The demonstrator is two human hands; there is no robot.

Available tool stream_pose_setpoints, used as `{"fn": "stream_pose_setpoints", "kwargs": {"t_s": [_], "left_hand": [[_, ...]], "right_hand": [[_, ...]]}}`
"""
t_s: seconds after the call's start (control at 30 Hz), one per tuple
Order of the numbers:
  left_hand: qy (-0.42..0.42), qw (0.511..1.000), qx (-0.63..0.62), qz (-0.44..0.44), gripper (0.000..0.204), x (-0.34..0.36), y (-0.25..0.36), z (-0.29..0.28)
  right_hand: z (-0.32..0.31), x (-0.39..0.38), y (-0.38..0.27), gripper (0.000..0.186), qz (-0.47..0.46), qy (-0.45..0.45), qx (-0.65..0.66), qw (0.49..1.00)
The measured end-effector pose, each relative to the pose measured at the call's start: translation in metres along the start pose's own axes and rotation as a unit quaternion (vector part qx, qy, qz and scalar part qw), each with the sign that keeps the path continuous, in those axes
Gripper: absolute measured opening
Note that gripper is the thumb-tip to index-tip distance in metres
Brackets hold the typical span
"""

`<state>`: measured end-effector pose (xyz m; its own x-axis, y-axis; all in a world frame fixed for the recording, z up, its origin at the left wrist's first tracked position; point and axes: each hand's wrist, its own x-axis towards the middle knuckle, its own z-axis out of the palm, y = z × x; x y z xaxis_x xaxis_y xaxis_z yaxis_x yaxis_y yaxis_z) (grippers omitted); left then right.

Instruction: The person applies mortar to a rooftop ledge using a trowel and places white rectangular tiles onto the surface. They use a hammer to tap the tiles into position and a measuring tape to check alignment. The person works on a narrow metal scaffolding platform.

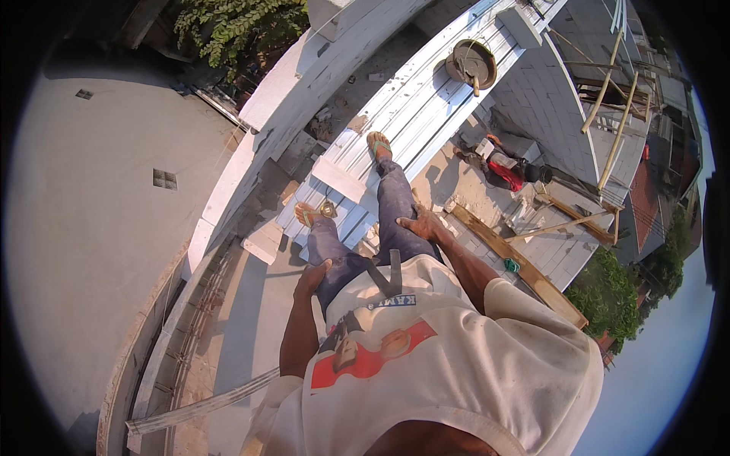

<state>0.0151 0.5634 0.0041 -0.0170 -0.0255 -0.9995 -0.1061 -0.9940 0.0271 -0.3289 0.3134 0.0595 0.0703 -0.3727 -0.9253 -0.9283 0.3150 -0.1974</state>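
My left hand (312, 278) rests on my left thigh, thumb apart and some fingers hidden at the leg's side. My right hand (423, 226) lies on my right thigh with fingers spread. Both hands hold nothing. My sandalled feet stand on a ribbed metal platform (414, 114). Between them lies a pale block (339, 179). Beside my left foot is a small round brownish thing (328, 209) that I cannot make out. Farther along the platform stands a dark bucket (460, 62) of grey mortar, with a wooden handle (476, 85) at its rim.
A pale block wall (262, 114) curves along the left, with a loose block (263, 242) near the platform's end. Below on the right, another person (506, 169) in red is near a white block. A long timber plank (521, 266) and bamboo poles (620, 129) lie beyond.
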Motion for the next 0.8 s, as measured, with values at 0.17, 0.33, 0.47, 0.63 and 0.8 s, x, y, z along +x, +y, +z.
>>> {"fn": "stream_pose_setpoints", "kwargs": {"t_s": [0.17, 0.33, 0.47, 0.63, 0.8], "left_hand": [[-0.050, 0.998, 0.026, -0.004, 0.102, -0.008, 0.031, 0.010], [0.064, 0.976, 0.188, -0.088, 0.125, 0.029, 0.035, 0.042], [0.088, 0.946, 0.262, -0.171, 0.127, 0.052, 0.064, 0.075], [0.137, 0.907, 0.286, -0.276, 0.134, 0.075, 0.097, 0.111], [0.125, 0.883, 0.299, -0.339, 0.141, 0.090, 0.113, 0.128]], "right_hand": [[0.015, 0.054, 0.044, 0.104, -0.019, -0.011, 0.057, 0.998], [-0.021, 0.185, 0.083, 0.061, 0.020, 0.053, 0.260, 0.964], [-0.095, 0.322, 0.106, 0.055, 0.035, 0.066, 0.537, 0.840], [-0.231, 0.464, 0.120, 0.076, -0.029, 0.194, 0.702, 0.685], [-0.340, 0.586, 0.148, 0.084, -0.100, 0.226, 0.871, 0.425]]}}
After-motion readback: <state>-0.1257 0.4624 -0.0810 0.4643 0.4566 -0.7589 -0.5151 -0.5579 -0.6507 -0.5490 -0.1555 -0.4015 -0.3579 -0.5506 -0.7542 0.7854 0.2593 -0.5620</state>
